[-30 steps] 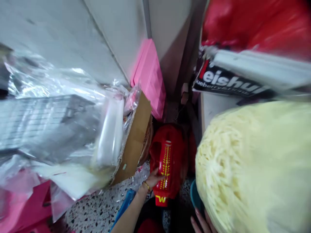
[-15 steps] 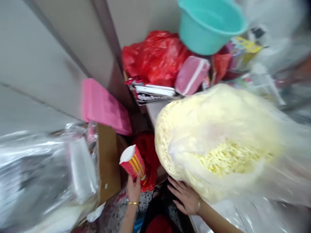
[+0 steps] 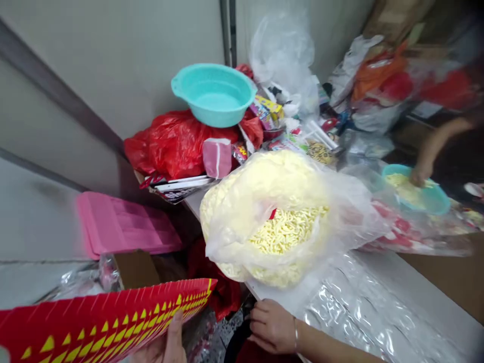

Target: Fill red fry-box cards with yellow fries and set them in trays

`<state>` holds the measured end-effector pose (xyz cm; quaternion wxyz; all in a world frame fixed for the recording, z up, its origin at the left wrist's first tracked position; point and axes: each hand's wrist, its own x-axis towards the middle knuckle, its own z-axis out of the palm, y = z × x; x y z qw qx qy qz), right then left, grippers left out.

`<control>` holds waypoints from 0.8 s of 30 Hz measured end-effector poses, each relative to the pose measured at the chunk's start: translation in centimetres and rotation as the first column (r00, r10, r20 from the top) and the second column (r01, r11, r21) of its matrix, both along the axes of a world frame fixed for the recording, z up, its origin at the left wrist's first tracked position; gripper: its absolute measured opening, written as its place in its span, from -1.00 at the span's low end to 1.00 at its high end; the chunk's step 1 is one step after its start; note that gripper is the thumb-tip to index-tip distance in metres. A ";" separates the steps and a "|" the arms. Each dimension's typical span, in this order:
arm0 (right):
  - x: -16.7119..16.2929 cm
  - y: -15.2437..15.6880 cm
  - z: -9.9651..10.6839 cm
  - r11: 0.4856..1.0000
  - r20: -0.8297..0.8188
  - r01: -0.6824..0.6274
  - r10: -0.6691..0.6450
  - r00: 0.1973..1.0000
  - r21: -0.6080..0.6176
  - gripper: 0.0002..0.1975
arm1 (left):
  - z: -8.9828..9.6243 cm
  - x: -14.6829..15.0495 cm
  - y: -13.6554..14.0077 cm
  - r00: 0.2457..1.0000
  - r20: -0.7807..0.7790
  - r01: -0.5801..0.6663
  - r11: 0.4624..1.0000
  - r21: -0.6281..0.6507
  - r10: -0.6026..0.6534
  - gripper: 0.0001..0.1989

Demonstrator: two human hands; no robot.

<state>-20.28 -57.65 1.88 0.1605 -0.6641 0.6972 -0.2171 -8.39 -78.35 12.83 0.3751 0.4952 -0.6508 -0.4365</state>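
My left hand (image 3: 162,350) grips a stack of red and yellow paper cartons (image 3: 124,320), held close to the camera at the lower left; its thumb lies on the printed side. My right hand (image 3: 270,325) rests by the near edge of the white table (image 3: 381,272), fingers loosely curled, with nothing visible in them. Just beyond it stands a large clear plastic bag (image 3: 227,247), its mouth open. Pale yellow puffed sticks (image 3: 285,232) fill it, and a small red piece (image 3: 273,214) shows at their edge.
A turquoise basin (image 3: 215,96) sits on red plastic bags (image 3: 170,146) at the back. At the right, another person's hand (image 3: 420,174) reaches into a second turquoise basin (image 3: 440,201). A pink plastic lid (image 3: 128,224) leans by the wall. Clear plastic packaging (image 3: 348,302) covers the table's front.
My left hand has brought the carton stack up and left, nearer the camera. My right hand's spread fingers have curled. The view has swung right, bringing the other person's hand and basin into sight.
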 end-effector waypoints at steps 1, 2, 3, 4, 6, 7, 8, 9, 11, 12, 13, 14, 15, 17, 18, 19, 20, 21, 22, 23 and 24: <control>-1.2 0.8 1.8 0.991 -0.036 0.137 -0.137 0.990 -0.004 -0.74 | 1.3 -1.7 0.8 0.997 -0.043 0.065 0.998 0.005 -0.064 -0.53; -2.9 1.9 3.5 0.957 -0.103 0.290 -0.289 0.952 -0.006 -0.68 | 2.1 -3.7 1.6 0.985 -0.096 0.143 0.990 0.003 -0.142 -0.56; -5.0 3.1 5.0 0.894 -0.191 0.448 -0.440 0.878 -0.003 -0.57 | 2.6 -6.0 2.6 0.962 -0.146 0.233 0.973 -0.011 -0.232 -0.59; -7.2 4.4 6.1 0.823 -0.267 0.568 -0.544 0.795 0.012 -0.46 | 2.7 -8.3 3.6 0.927 -0.183 0.328 0.944 -0.032 -0.329 -0.62; -11.3 7.3 7.4 0.744 -0.372 0.665 -0.603 0.706 0.056 -0.32 | 2.1 -13.2 5.9 0.836 -0.245 0.500 0.866 -0.031 -0.491 -0.70; -12.9 8.7 7.5 0.745 -0.404 0.658 -0.572 0.714 0.109 -0.37 | 1.6 -15.6 7.1 0.784 -0.270 0.577 0.817 -0.017 -0.560 -0.71; -14.0 10.0 7.3 0.744 -0.429 0.646 -0.534 0.728 0.170 -0.49 | 1.0 -17.9 8.4 0.746 -0.287 0.626 0.780 -0.005 -0.601 -0.71; -14.6 11.3 7.0 0.744 -0.442 0.627 -0.495 0.748 0.228 -0.64 | 0.3 -19.9 9.7 0.713 -0.294 0.668 0.744 0.010 -0.637 -0.70; -14.5 13.3 6.5 0.738 -0.441 0.599 -0.446 0.778 0.310 -0.80 | -1.0 -23.4 12.7 0.644 -0.316 0.745 0.664 0.054 -0.697 -0.68; -14.1 14.1 6.4 0.734 -0.433 0.594 -0.442 0.786 0.328 -0.80 | -1.7 -24.8 14.2 0.612 -0.333 0.776 0.626 0.078 -0.717 -0.67; -13.7 14.7 6.5 0.729 -0.420 0.595 -0.449 0.789 0.338 -0.81 | -2.4 -26.0 15.8 0.584 -0.350 0.801 0.590 0.101 -0.733 -0.66; -13.2 15.1 6.8 0.723 -0.407 0.600 -0.462 0.788 0.342 -0.83 | -3.1 -26.9 17.3 0.568 -0.359 0.816 0.564 0.128 -0.740 -0.64; -12.8 15.5 7.2 0.715 -0.393 0.607 -0.476 0.786 0.347 -0.84 | -3.8 -27.6 18.8 0.562 -0.358 0.824 0.545 0.157 -0.746 -0.63; -12.4 15.8 8.1 0.701 -0.368 0.616 -0.500 0.784 0.358 -0.86 | -5.3 -28.6 21.5 0.558 -0.310 0.830 0.512 0.222 -0.770 -0.62; -12.4 15.9 8.6 0.697 -0.356 0.619 -0.511 0.783 0.362 -0.87 | -5.9 -28.9 22.6 0.551 -0.263 0.831 0.494 0.255 -0.792 -0.62; -12.4 16.0 9.0 0.691 -0.345 0.624 -0.522 0.780 0.365 -0.86 | -6.5 -29.1 23.5 0.532 -0.210 0.836 0.469 0.285 -0.820 -0.63; -12.5 16.1 9.3 0.685 -0.336 0.631 -0.536 0.775 0.363 -0.86 | -7.0 -29.1 24.1 0.503 -0.164 0.843 0.440 0.309 -0.849 -0.62; -12.5 16.3 9.4 0.680 -0.325 0.642 -0.554 0.766 0.355 -0.85 | -7.4 -29.0 24.4 0.471 -0.135 0.851 0.409 0.328 -0.872 -0.60; -12.5 16.5 9.6 0.676 -0.313 0.655 -0.576 0.755 0.337 -0.84 | -7.6 -28.8 24.5 0.447 -0.119 0.857 0.386 0.340 -0.887 -0.56; -12.4 16.7 9.6 0.675 -0.296 0.669 -0.601 0.743 0.309 -0.81 | -7.6 -28.5 24.2 0.427 -0.103 0.863 0.371 0.341 -0.898 -0.52; -12.3 17.0 9.6 0.676 -0.276 0.684 -0.626 0.729 0.274 -0.78 | -7.5 -28.3 23.5 0.406 -0.054 0.871 0.368 0.326 -0.912 -0.50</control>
